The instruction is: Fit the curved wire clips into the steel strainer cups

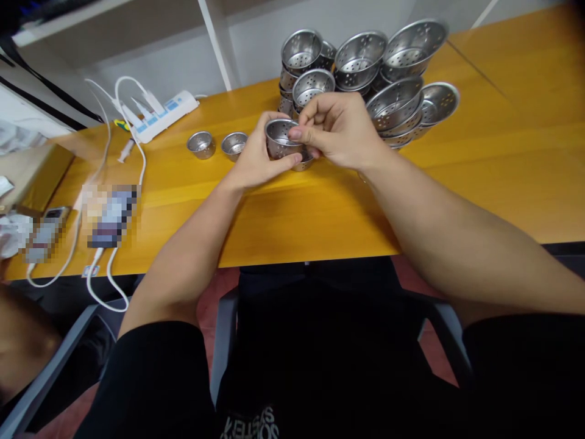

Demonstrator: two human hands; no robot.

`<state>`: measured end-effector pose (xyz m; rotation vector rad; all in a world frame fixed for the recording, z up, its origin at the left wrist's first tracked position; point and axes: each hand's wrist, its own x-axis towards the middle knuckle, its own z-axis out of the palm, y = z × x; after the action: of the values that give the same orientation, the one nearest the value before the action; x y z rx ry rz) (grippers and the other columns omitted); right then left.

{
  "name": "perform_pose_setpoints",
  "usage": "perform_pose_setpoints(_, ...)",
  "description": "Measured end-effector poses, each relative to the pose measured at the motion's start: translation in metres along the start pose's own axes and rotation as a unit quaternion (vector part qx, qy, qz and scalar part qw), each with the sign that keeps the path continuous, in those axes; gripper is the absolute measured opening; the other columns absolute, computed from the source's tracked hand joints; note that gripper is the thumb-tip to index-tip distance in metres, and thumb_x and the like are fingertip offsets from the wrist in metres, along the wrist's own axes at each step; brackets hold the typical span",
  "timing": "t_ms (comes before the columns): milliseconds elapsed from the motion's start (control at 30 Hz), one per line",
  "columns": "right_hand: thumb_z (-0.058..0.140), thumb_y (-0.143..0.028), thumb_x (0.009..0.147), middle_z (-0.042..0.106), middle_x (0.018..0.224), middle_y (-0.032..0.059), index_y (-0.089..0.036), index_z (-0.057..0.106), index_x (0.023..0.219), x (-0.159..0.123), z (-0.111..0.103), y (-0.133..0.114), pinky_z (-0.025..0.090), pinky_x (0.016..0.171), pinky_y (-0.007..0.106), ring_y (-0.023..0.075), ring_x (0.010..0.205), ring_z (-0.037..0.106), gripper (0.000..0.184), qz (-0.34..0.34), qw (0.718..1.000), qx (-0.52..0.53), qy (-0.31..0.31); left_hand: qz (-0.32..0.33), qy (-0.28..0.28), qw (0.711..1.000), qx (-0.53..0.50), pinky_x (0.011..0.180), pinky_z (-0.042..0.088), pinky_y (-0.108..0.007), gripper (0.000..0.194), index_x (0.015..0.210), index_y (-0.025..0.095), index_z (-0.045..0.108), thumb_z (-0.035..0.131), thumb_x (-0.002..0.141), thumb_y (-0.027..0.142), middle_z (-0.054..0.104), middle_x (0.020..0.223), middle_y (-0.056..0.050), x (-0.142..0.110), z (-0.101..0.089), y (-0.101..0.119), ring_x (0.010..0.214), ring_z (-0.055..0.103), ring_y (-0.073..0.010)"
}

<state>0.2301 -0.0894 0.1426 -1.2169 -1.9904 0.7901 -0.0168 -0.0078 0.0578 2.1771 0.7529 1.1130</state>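
My left hand [256,157] is closed around a small perforated metal cup [276,142], thumb in front and fingers behind, holding it just above the table. At the cup's right rim my right hand [343,131] makes a pinch, thumb and forefinger close together; what lies between the fingertips, if anything, is too small to make out. Below the held cup, partly hidden, another small metal cup [303,164] shows. To the left of my hands, two small cups stand apart on the table: a nearer one [234,145] and a farther one [201,145].
Stacks of larger perforated metal bowls [395,107] stand behind and right of my hands on the wooden table [292,225]. Leftward lie a white power strip [167,116] with cables, a phone [114,216], another device [48,235] and a cardboard box [39,174]. Someone's bare limb [25,341] shows lower left.
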Motion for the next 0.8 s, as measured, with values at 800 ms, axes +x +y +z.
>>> perform_pose_setpoints(800,0.095,-0.066,0.108,0.09,0.132,0.0089,-0.044,0.087,0.114,0.009,0.021,0.037,0.074,0.096,0.06,0.0467,0.131,0.08,0.024,-0.206,0.964,0.056,0.159,0.016,0.038,0.991,0.128,0.139,0.061,-0.063,0.098,0.169,0.042,0.034,0.086,0.099,0.087,0.061,0.171,-0.014,0.0,-0.012,0.006,0.162,0.07,-0.0429)
